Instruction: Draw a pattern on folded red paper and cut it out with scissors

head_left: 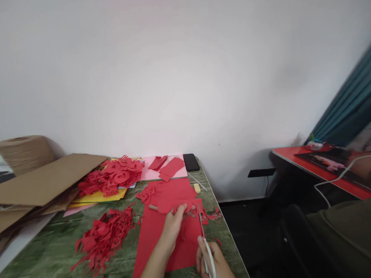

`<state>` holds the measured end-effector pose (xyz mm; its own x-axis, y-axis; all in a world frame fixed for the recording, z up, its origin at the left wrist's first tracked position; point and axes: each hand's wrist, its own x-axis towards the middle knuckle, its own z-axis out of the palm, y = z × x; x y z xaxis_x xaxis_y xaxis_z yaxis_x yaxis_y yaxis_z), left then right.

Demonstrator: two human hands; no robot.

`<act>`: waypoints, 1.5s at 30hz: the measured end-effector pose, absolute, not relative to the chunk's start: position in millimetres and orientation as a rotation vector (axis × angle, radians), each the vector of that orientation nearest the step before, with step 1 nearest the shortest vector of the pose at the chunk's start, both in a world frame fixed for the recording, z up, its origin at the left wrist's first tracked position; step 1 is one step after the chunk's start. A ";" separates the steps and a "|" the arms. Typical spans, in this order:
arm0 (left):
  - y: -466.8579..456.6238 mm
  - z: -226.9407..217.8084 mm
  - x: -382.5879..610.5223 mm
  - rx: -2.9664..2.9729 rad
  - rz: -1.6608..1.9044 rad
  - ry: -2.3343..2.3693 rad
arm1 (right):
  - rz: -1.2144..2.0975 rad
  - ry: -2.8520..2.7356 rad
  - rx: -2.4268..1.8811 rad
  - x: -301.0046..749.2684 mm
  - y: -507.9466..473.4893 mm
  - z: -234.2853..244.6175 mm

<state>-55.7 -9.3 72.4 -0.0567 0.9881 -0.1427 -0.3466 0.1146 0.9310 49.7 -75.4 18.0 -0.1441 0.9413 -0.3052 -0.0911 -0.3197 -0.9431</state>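
Note:
My left hand (174,224) pinches a small red paper cutout (173,206) between thumb and fingers, above a large red paper sheet (153,240) lying on the green table (54,253). My right hand (215,264) is closed around white-handled scissors (206,252), whose blades point up towards the cutout's right edge. Both hands are near the table's front right corner.
Piles of red paper scraps (105,236) and cut shapes (114,174) lie to the left, with yellow and pink sheets, cardboard (41,179), a twine spool (23,151), and a black phone (191,162). A red-topped desk (317,167) with cables stands right, beside another person's sleeve (348,226).

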 end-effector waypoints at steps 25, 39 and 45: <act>-8.8 65.6 -56.3 0.935 1.270 1.067 | 1.540 -1.025 -1.339 49.0 -70.8 6.5; -2.3 68.8 -58.5 0.829 1.327 1.077 | 1.621 -1.166 -1.248 52.2 -79.1 10.1; -0.9 62.4 -62.3 0.940 1.345 1.200 | 1.649 -1.160 -1.175 54.9 -82.9 22.1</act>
